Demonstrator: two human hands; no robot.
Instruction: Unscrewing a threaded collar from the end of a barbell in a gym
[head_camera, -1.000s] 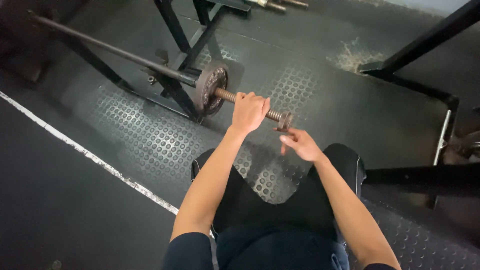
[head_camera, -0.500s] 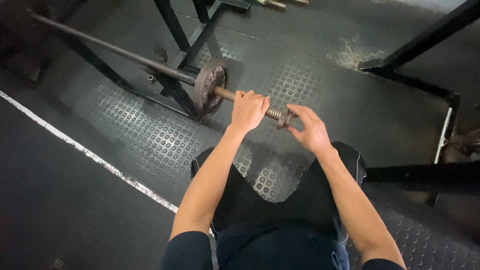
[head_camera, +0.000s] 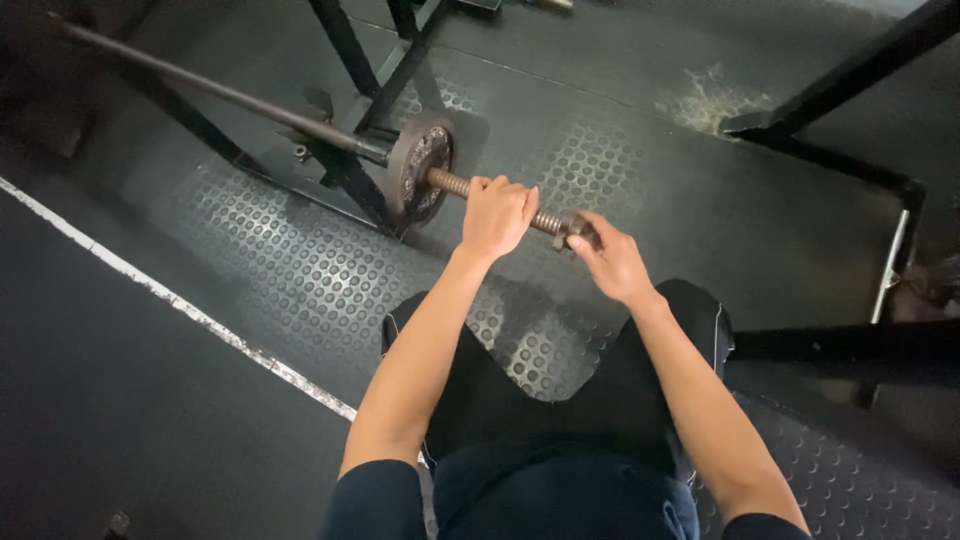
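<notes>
1. Nearest the camera: dark trousers and two bare forearms reaching away over the knees toward the far side.
2. Below the knees: a studded rubber floor mat, with a worn white line crossing the floor diagonally on the left.
3. Right hand: fingers pinched around a small collar nut at the near end of the bar; grasping it, thumb and fingertips on its rim.
4. Left hand: clenched in a fist over the threaded bar end, just left of the right hand, knuckles up.
5. Just beyond the left hand: a round, rusty weight plate seated on the threaded part, standing on edge.
6. Farther left: the long barbell shaft, running away toward the far left corner and lying across a black metal rack.
7. Far right: a black steel frame slanting down to the floor, well apart from both hands; a pale scuffed patch on the mat beside its foot.
8. Near right: another black beam, level, just beside the right knee.
</notes>
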